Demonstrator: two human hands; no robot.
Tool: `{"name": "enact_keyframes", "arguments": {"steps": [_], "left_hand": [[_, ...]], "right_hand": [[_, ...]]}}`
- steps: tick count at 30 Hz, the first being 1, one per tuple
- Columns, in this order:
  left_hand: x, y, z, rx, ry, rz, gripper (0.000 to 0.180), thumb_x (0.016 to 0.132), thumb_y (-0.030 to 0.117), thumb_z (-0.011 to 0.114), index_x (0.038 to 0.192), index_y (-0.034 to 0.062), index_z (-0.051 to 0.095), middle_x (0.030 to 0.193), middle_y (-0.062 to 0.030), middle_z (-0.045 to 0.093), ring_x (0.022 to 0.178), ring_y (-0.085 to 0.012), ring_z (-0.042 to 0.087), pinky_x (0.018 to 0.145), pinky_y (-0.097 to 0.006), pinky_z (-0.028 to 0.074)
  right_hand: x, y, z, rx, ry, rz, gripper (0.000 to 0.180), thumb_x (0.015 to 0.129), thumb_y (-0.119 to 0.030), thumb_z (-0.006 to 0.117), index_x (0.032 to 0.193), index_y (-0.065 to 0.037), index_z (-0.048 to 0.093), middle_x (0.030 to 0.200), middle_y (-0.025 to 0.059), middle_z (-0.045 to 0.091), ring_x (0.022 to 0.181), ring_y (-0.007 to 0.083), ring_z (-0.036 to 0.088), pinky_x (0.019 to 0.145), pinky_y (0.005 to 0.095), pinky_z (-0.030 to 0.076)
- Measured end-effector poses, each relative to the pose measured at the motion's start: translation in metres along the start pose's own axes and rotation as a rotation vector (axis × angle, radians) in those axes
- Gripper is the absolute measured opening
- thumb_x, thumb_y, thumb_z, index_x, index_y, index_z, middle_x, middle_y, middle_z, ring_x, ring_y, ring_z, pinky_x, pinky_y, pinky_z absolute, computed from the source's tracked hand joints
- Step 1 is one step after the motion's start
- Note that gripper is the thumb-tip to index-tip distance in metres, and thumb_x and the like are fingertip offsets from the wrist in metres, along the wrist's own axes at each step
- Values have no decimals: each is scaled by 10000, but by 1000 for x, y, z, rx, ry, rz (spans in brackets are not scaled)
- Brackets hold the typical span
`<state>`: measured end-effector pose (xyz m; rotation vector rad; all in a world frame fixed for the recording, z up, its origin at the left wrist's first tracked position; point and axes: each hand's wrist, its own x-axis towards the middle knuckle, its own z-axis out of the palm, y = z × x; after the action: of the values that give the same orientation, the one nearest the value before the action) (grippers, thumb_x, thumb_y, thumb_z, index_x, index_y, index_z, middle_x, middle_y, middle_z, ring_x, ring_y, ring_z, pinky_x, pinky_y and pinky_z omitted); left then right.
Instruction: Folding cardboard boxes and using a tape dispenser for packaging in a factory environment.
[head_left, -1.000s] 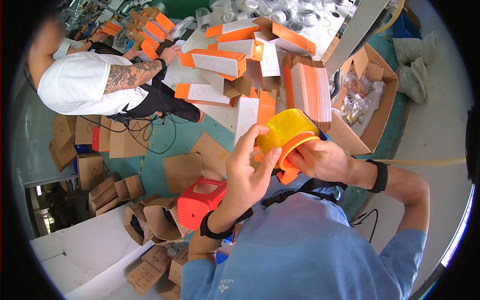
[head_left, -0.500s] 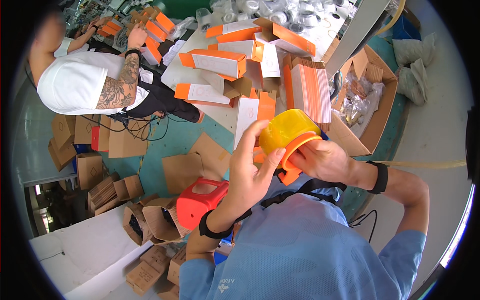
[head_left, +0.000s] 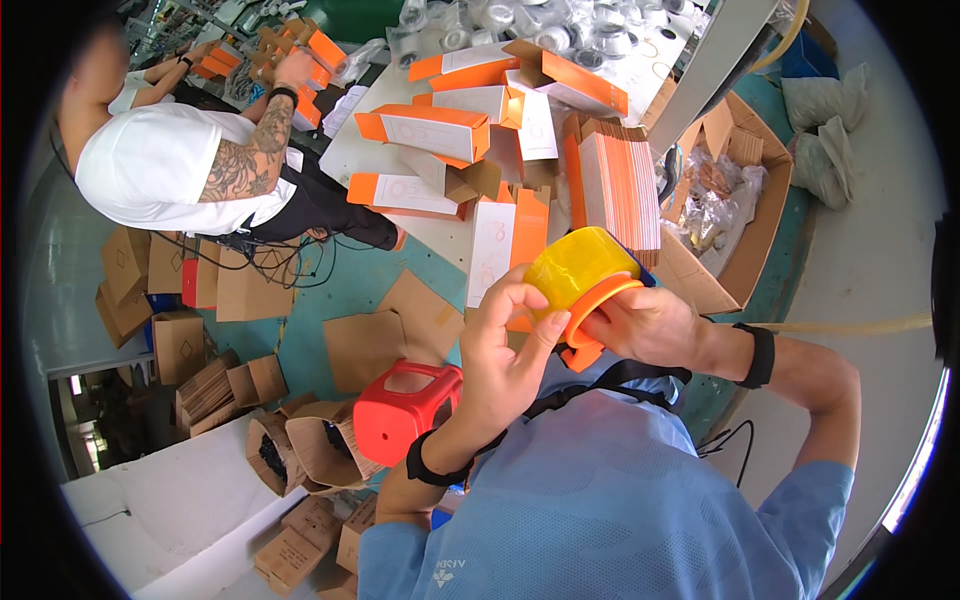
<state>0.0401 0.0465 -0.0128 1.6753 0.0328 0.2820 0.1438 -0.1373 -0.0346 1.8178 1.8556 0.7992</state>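
A wide roll of glossy yellow tape (head_left: 578, 266) is held up in front of my chest. An orange tape dispenser (head_left: 583, 355) with a curved rim runs along the roll's near end. My left hand (head_left: 508, 340) grips the roll's left side, thumb at the orange rim and fingers curled against the yellow face. From the right, my right hand (head_left: 648, 325) holds the dispenser, its fingertips partly hidden inside the orange ring. Just beyond the roll stand an upright orange-and-white box (head_left: 492, 250) and a stack of flat orange-and-white cartons (head_left: 618, 185).
More orange-and-white boxes lie on the white table (head_left: 435, 232), with clear-wrapped parts (head_left: 560, 25) behind. An open carton (head_left: 745, 270) of plastic bags sits right. At left are a red stool (head_left: 397, 425), brown cartons (head_left: 180, 345) and a co-worker in a white shirt (head_left: 150, 175) handling boxes.
The yellow roll has tipped and dropped slightly toward me. My left fingers have curled more, and my left forearm has shifted right. The co-worker's tattooed arm has moved to the right.
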Motion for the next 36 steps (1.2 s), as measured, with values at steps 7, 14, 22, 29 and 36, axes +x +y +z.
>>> {"name": "enact_keyframes", "arguments": {"steps": [7,14,22,29,36], "left_hand": [[11,12,-5,-105,107,-131,240,924,26,603,1143,-55,545,1253,-138,551,1091,-172,567,946,-310,456],[20,7,-27,-71,61,-240,124,909,37,639,990,-57,630,1079,-87,616,932,-125,626,841,-248,499],[21,-2,-31,395,18,-30,118,914,77,637,931,-40,636,911,-20,581,820,-66,545,703,-226,453],[10,-15,-20,174,-51,-211,91,944,75,552,929,-7,517,808,-9,463,713,-81,426,637,-231,376],[0,-19,-14,270,-81,-18,67,898,12,553,916,7,488,813,-86,467,703,-174,475,599,-316,386]], "right_hand": [[1,6,-5,80,8,32,278,844,-210,510,1099,-101,525,1083,8,564,1065,133,533,1007,275,332],[4,11,-6,39,53,-51,225,859,-195,493,1051,-82,522,1064,26,561,1040,147,540,998,272,339],[2,11,-4,-54,12,-182,166,858,-209,507,961,-83,540,956,34,548,930,154,542,954,264,341],[-2,-1,-8,22,-17,-182,149,845,-192,524,955,-96,554,933,19,528,932,145,532,929,247,348],[-8,-3,0,-7,54,-188,144,834,-194,519,953,-116,542,949,-4,519,938,128,527,932,241,352]]}}
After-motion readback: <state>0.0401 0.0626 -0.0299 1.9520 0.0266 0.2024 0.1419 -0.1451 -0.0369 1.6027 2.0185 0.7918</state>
